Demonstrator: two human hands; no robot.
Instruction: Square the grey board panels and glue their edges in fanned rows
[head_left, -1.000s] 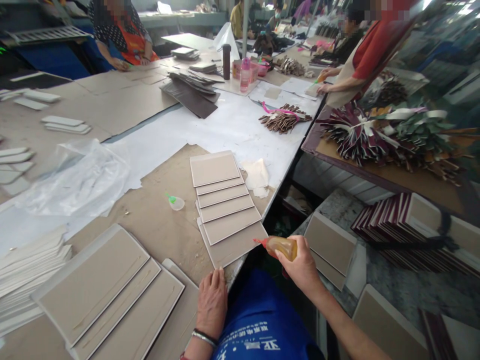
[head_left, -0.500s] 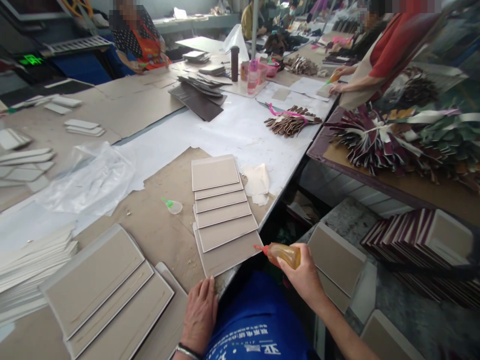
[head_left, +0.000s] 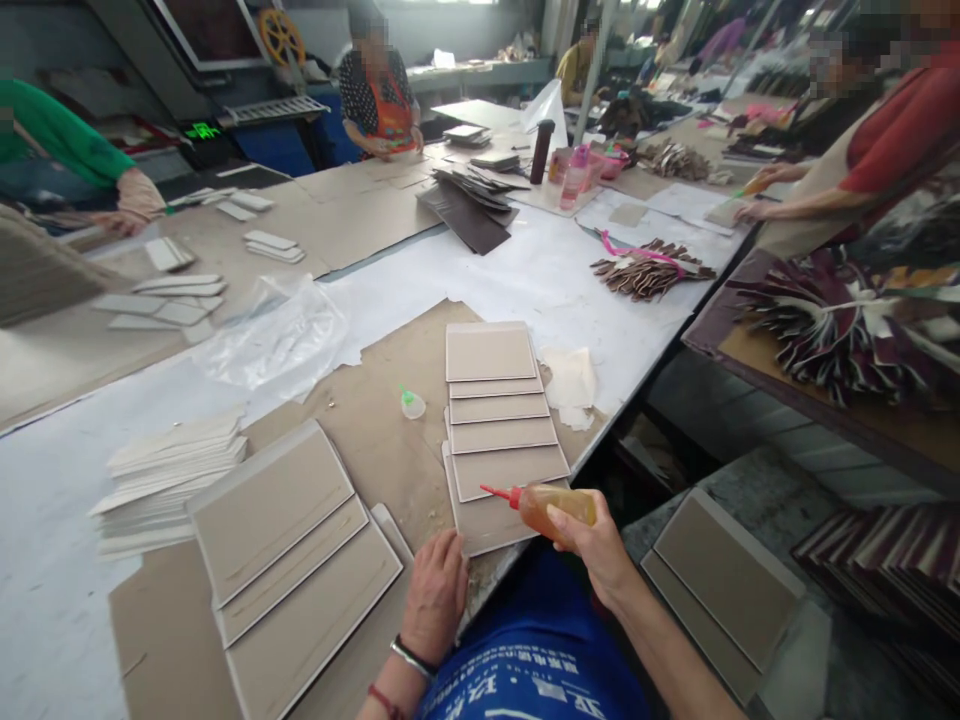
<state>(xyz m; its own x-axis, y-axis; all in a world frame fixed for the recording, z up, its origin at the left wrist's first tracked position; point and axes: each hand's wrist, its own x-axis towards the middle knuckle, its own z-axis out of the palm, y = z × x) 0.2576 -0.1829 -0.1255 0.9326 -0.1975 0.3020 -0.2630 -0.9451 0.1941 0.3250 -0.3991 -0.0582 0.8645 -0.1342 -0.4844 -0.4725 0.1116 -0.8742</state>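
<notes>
My right hand [head_left: 589, 540] is wrapped around a squeeze bottle [head_left: 555, 508] of amber liquid, probably glue. Its red nozzle points left, over the lower edges of a row of overlapping beige panels [head_left: 506, 462]. My left hand [head_left: 435, 580] rests on the table, fingers lying together, fingertips at the near left corner of the lowest panel [head_left: 487, 530]. To the left lies a second overlapping set of larger-looking panels [head_left: 300, 580], with thin brownish lines along their lower edges. A small clear bottle with a green tip [head_left: 412, 403] lies between the two sets.
A stack of white strips [head_left: 172, 480] and a clear plastic bag [head_left: 277, 330] lie left. Brown strips tied with pink [head_left: 652, 268] lie beyond the panels. More panels [head_left: 727, 580] rest on a lower surface at right. Co-workers stand around the tables, one in a green sleeve [head_left: 67, 135].
The view has swung left, bringing a green-sleeved person into sight. My right hand has moved the bottle's nozzle left across the panels from the right corner. My left hand stays at the left corner.
</notes>
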